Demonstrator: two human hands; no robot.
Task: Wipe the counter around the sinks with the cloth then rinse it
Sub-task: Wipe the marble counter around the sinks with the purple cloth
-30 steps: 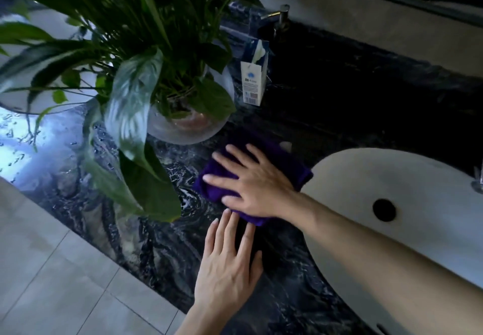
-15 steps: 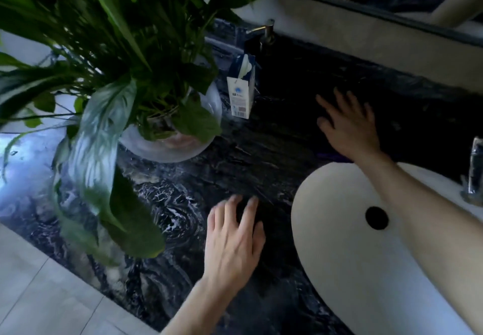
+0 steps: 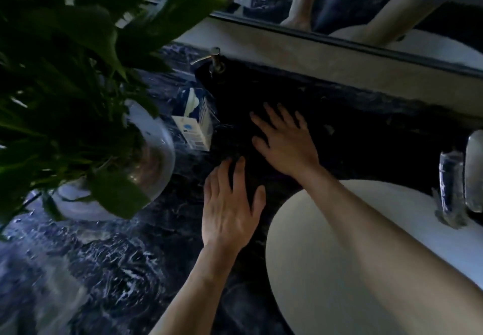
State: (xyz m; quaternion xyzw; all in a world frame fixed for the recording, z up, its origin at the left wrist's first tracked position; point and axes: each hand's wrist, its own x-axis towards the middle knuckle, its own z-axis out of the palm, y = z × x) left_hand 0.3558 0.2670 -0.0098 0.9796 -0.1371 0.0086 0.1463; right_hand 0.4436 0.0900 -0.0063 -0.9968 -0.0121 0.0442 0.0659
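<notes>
The purple wiping cloth cannot be made out; the area under the right hand [image 3: 285, 144] is too dark to tell whether cloth lies there. That hand lies palm down on the dark veined marble table [image 3: 125, 269], behind the rim of the sink, its fingers [image 3: 266, 115] straight and spread, pointing toward the back wall. Whether it presses anything beneath it cannot be told.

The left hand [image 3: 230, 209] lies flat on the same table just in front of the right hand and to its left, fingers [image 3: 239, 175] straight and close together, curled round nothing. Its fingertips reach near the right hand's thumb; the two hands appear apart.

The white oval basin sink [image 3: 326, 269] sits to the right of both hands, with the right forearm crossing over its rim. A chrome tap [image 3: 449, 185] stands at the far right edge of the sink.

Left of the right hand, a small white and blue tissue box [image 3: 196, 128] stands upright on the table. Behind it a metal soap pump [image 3: 215, 59] rises from the table near the wall. Further left, a round clear glass vase [image 3: 154, 157] holds a green broad-leaved plant [image 3: 78, 47] whose leaves fill the upper left. A mirror [image 3: 366, 8] runs along the back wall and reflects the arms. The table surface at lower left shows pale glare.
</notes>
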